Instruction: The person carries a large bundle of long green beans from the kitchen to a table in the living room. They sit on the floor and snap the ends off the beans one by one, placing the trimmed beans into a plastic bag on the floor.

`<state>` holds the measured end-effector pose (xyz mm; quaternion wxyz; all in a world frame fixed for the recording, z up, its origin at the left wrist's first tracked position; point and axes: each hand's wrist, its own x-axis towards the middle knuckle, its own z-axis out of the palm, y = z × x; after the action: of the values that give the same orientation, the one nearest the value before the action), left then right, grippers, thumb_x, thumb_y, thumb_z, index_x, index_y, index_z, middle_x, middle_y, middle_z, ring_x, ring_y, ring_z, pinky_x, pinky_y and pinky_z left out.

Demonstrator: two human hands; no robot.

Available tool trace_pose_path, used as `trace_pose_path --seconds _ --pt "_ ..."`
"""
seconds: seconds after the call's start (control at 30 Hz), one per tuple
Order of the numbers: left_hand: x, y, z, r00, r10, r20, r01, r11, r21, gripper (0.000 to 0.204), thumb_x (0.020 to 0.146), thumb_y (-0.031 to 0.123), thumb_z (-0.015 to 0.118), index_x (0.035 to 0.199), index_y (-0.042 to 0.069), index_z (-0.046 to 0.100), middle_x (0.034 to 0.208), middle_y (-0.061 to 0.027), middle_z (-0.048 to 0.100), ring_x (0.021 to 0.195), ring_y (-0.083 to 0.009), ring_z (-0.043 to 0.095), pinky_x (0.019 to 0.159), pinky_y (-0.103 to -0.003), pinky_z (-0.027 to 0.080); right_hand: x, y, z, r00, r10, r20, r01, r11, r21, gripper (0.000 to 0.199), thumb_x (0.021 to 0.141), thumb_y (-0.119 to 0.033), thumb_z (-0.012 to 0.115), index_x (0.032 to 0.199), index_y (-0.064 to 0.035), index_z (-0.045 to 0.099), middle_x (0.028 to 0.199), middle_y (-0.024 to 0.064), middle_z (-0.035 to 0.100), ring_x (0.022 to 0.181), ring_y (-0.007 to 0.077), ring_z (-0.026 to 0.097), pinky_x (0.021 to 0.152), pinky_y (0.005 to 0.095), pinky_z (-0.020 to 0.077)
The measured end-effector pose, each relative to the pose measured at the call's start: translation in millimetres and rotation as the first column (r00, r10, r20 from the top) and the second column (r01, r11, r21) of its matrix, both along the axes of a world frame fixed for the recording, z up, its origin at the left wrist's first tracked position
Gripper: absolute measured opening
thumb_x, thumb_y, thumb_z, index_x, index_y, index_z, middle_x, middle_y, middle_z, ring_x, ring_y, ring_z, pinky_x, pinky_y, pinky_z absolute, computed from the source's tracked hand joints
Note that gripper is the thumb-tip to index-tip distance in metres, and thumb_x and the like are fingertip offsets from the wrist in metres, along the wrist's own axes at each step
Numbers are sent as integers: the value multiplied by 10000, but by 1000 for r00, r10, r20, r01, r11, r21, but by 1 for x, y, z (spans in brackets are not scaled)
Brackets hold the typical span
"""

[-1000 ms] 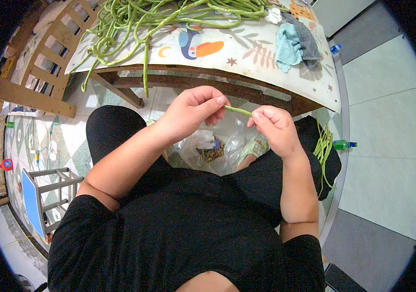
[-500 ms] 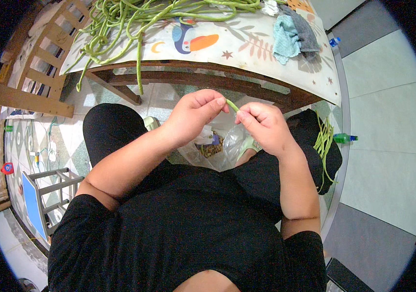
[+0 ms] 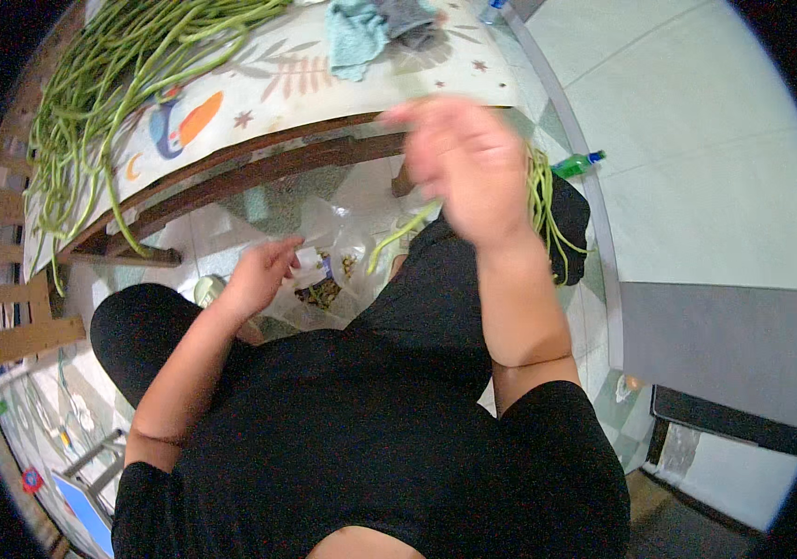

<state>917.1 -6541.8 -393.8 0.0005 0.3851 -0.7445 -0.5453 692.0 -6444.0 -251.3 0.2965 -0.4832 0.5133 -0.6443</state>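
My right hand (image 3: 468, 163), smeared by motion, is raised in front of the table's near edge. A green long bean (image 3: 405, 233) trails from it, down and to the left. Lower down, my left hand (image 3: 263, 277) hovers beside a clear plastic bag (image 3: 352, 224) between my legs, its fingers loosely extended with nothing visible in them. Brown and green scraps (image 3: 319, 296) lie in the bag. More long beans (image 3: 540, 200) are draped over my right thigh, partly hidden by my right forearm.
A large heap of long beans (image 3: 128, 84) covers the left of the table (image 3: 268, 107), some hanging over its edge. Teal (image 3: 355, 37) and grey cloths (image 3: 408, 20) lie farther right. A green bottle (image 3: 577, 165) is on the floor; a blue-topped stool (image 3: 82, 512) stands lower left.
My hands have parted: the right has swung up with the long bean, the left has dropped toward the bag. The view has turned right, so the table appears farther left.
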Motion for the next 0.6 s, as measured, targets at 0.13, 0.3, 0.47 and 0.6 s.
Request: trace_pose_path --seconds 0.13,0.3,0.47,0.6 --pt "6 5 -17 957 -272 98 285 946 -153 287 842 174 456 1076 32 543 953 -143 597 848 -232 572 753 -301 431 -87 46 4 866 -499 -28 486 855 -181 295 890 -208 410 958 56 524 544 -44 349 462 25 286 402 176 205" --pt "6 6 -3 956 -266 125 271 962 -27 285 835 172 465 1068 27 544 1011 -153 579 918 -270 562 790 -315 425 -213 88 -68 662 -722 -203 748 618 242 267 844 -222 447 918 3 570 546 -52 367 439 41 280 399 195 199" --pt "-6 17 12 945 -302 127 319 937 -143 294 820 169 499 1073 23 533 1010 -148 578 916 -272 559 796 -321 426 -333 138 -217 657 -560 -504 746 392 538 371 838 -228 418 1128 -3 469 747 39 515 555 120 462 507 252 373" --pt "-11 17 19 953 -302 -26 285 922 -263 276 808 156 515 1054 34 547 983 -148 583 900 -286 559 782 -329 433 -374 176 -301 647 -557 -521 759 401 514 451 832 -179 433 1235 7 352 1044 109 528 813 180 536 726 255 424"
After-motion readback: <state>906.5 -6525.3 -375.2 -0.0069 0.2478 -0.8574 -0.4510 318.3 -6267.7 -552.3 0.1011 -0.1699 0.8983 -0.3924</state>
